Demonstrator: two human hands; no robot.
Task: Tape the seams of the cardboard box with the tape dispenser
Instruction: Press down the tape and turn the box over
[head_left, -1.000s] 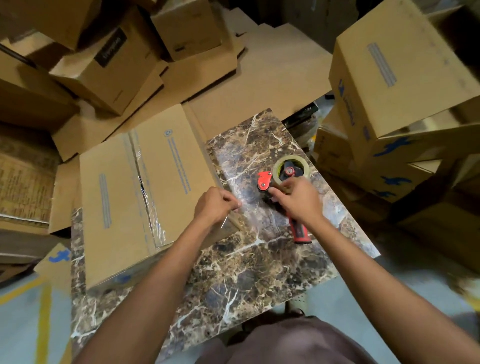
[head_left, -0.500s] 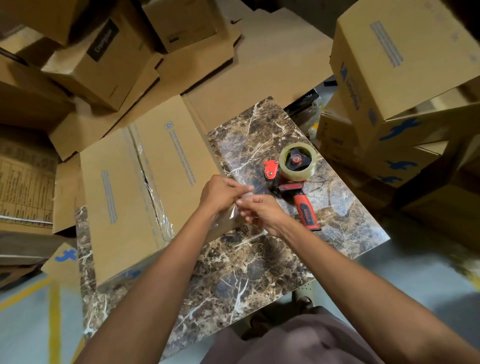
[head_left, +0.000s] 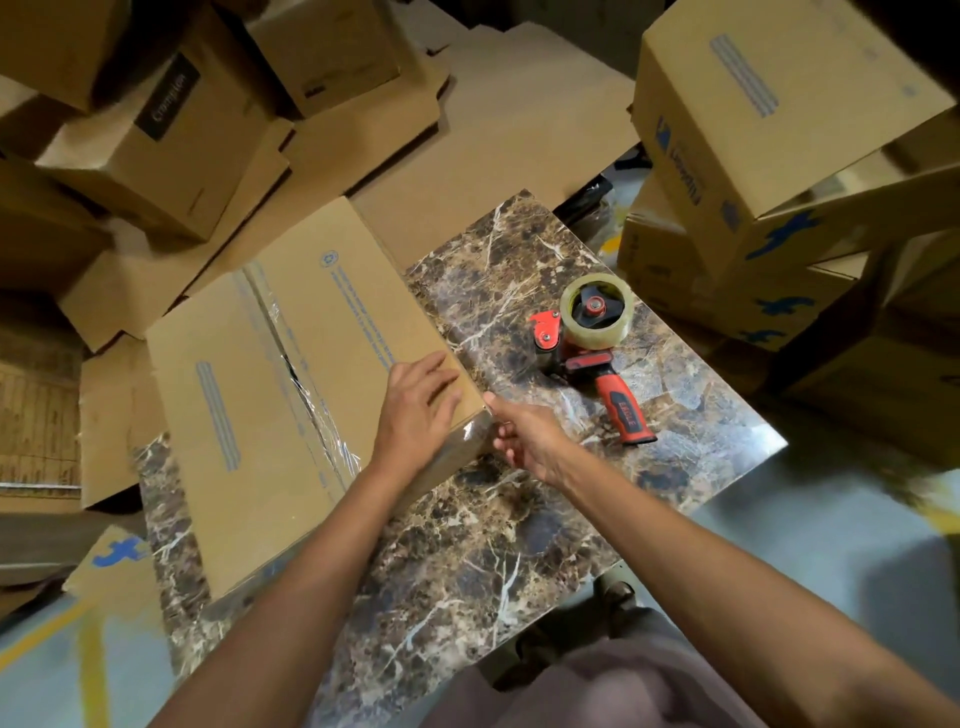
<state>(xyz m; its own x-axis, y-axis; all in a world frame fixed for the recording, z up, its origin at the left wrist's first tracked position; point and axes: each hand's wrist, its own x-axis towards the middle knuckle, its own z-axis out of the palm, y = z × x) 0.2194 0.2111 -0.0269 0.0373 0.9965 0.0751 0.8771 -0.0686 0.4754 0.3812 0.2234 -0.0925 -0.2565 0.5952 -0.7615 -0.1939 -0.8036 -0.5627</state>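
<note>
A flat brown cardboard box lies on the left half of the marble table, with clear tape running along its middle seam. My left hand rests flat on the box's near right corner, fingers spread. My right hand touches the box's right side at that corner, where a strip of clear tape wraps over the edge. The red and black tape dispenser with its clear roll lies by itself on the table, to the right of both hands.
Cardboard boxes are stacked at the right, and more boxes and flattened sheets pile up behind and left of the table. The grey floor with yellow lines shows at the lower left and right.
My right hand let go of the tape dispenser, which now lies on the table, and came over to the box corner. My left hand opened flat onto the box top.
</note>
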